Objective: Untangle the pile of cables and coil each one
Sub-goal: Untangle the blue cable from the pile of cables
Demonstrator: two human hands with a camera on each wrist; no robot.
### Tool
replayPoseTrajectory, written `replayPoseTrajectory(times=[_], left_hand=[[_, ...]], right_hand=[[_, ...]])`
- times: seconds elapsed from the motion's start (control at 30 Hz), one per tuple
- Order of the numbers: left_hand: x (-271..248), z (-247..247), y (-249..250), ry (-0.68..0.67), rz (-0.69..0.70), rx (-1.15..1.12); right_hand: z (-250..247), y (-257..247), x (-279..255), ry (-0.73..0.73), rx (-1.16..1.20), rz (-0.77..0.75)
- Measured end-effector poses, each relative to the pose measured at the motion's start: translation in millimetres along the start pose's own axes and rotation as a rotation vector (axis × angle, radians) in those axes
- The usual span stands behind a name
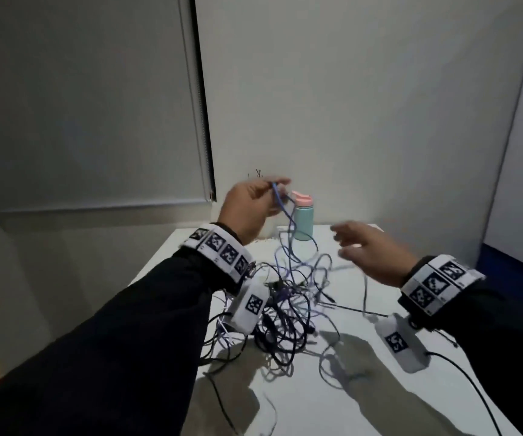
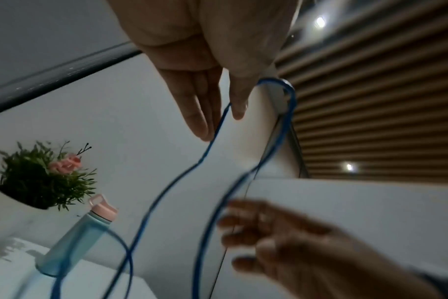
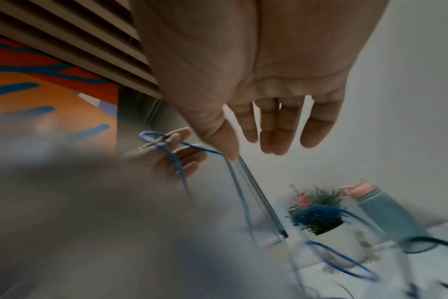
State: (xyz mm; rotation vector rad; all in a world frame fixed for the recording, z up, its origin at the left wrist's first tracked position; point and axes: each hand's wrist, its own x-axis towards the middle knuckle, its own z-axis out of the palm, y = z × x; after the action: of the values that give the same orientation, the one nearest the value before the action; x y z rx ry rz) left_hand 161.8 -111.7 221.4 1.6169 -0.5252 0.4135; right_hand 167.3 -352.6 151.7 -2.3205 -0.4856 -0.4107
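White table (image 1: 301,404) carries a tangled pile of dark and blue cables (image 1: 282,313), from which the left hand (image 1: 247,209) pinches up a thin blue cable (image 1: 280,202), while the blurred right hand (image 1: 370,250) hovers with fingers spread, holding nothing.

Both arms wear long black sleeves (image 1: 103,335) that reach the wrists. Around each wrist sits a white band (image 1: 222,251) printed with a row of square black-and-white fiducial markers; the right wrist's band (image 1: 439,283) shows two rows of them. Under each band hangs a white boxy camera unit (image 1: 249,306), each bearing one more marker. A thin black cable (image 1: 467,382) trails from the right unit (image 1: 401,343). Both hands are bare.
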Motion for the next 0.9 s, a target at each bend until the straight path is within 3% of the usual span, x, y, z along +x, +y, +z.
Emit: replayPoseTrajectory(times=[0.1,0.17,0.27,0.33,0.4,0.47,0.6,0.67,0.77,0.83,0.9], left_hand=[[-17.1,17.5,0.2,-0.163,0.006,0.084],[-23.3,25.1,0.9,-0.189,0.058,0.076],[-31.0,23.7,-5.5,-0.210,0.117,0.193],[-38.5,17.8,-24.6,-0.310,0.013,0.376],[-50.7,12.9,-53.2,-0.486,-0.172,0.604],[-63.4,10.7,-85.4,-0.636,-0.271,0.795],[-63.9,13.0,-135.2,-0.718,-0.382,1.044],[-54.4,15.0,-148.8,-0.669,-0.430,1.134],[-35.5,10.3,-156.7,-0.381,-0.439,1.098],[-22.6,5.8,-160.7,-0.189,-0.487,1.021],[-11.8,5.7,-159.1,-0.135,-0.581,0.929]], right_hand=[[15.1,-38.6,7.4,-0.133,-0.029,-0.043],[26.2,-52.7,13.8,-0.213,0.038,0.011],[25.3,-57.7,23.6,-0.128,0.327,0.122],[14.2,-61.4,29.0,-0.035,0.533,0.092],[-1.5,-67.7,34.3,0.035,0.688,0.009],[-20.0,-76.1,37.8,0.097,0.768,-0.074],[-50.9,-89.6,42.0,0.164,0.894,-0.233],[-66.1,-95.5,45.3,0.209,0.970,-0.253],[-91.6,-101.1,47.4,0.298,1.041,-0.298],[-100.6,-101.3,47.1,0.292,1.031,-0.310],[-96.5,-96.8,46.6,0.229,0.947,-0.283]])
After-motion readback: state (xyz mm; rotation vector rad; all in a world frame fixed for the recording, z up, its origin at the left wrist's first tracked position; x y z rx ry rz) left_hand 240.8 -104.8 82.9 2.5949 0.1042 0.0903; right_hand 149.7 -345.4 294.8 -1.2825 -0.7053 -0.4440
